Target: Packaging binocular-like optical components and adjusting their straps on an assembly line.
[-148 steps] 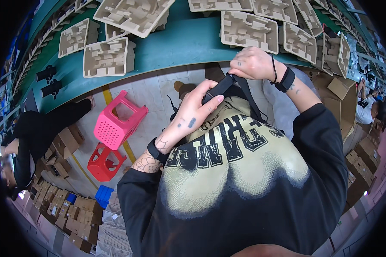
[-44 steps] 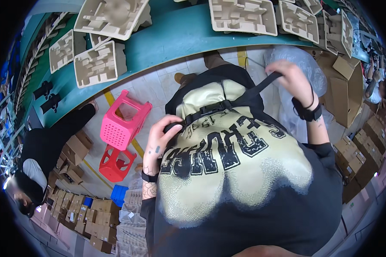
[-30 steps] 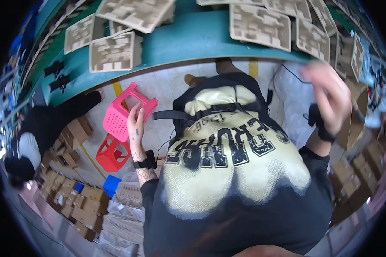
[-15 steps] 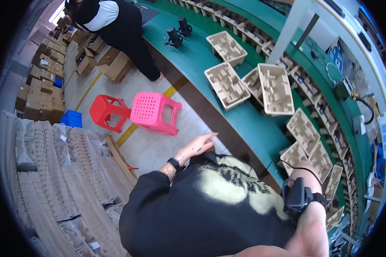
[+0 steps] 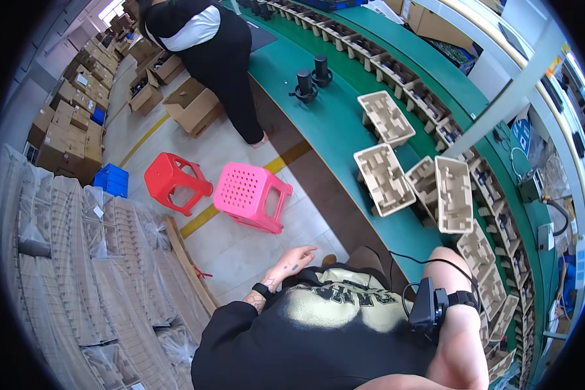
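My left hand (image 5: 292,262) is held in front of my dark sweatshirt, fingers stretched out and nothing in it, above the gap beside the green bench (image 5: 331,159). A black band circles its wrist. My right hand (image 5: 444,261) is at the near bench edge, close to a tan moulded-pulp tray (image 5: 476,249); its fingers are hidden. A black device (image 5: 429,305) with a cable is strapped to that wrist. Farther along the bench lie more pulp trays, including one tilted tray (image 5: 454,195) and one flat tray (image 5: 383,180). Two black microphones (image 5: 304,87) in round mounts stand beyond them.
A pink stool (image 5: 247,194) and a red stool (image 5: 173,182) stand on the floor at left. Plastic-wrapped stacks of pulp trays (image 5: 71,260) fill the near left. A person (image 5: 218,68) stands at the bench's far end by open cartons (image 5: 194,107). Trays with dark parts (image 5: 422,97) line the right.
The view has shifted, so the bench, trays and stools appear farther right and lower. My left hand remains stretched out in front of me. The trays and microphones keep their places on the bench.
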`<state>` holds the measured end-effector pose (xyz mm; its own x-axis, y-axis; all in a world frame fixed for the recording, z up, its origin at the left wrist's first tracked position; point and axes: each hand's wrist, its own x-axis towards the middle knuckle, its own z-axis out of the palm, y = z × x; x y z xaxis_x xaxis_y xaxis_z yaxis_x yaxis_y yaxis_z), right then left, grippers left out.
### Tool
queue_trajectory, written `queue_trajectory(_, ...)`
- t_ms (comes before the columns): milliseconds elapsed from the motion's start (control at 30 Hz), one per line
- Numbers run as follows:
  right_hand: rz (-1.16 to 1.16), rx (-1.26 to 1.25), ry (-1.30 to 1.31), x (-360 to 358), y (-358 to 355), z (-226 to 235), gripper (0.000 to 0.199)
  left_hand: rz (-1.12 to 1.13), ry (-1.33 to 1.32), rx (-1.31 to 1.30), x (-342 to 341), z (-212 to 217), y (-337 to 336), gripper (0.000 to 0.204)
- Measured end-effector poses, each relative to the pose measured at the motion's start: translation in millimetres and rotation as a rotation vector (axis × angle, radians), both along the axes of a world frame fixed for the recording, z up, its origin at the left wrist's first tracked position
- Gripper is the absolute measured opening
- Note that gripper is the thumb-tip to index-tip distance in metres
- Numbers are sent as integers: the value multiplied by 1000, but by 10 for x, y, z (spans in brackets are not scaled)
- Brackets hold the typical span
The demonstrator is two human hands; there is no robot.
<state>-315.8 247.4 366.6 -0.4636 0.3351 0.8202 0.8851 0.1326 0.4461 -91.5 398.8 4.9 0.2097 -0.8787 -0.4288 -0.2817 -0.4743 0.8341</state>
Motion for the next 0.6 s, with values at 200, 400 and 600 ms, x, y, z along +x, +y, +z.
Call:
queue_trajectory(200, -48, 7, -188, 606, -455, -48, 36, -177, -62, -55, 484, 302, -794, 38)
queue_trajectory(400, -1031, 187, 932, 916, -1317, -455, 12, -404, -195, -284, 913, 260, -2198, 32)
queue_trajectory(600, -1524, 1275, 1773, 1093, -1898, -2582, 11, -282, -17, -247, 1450, 353, -2710, 34)
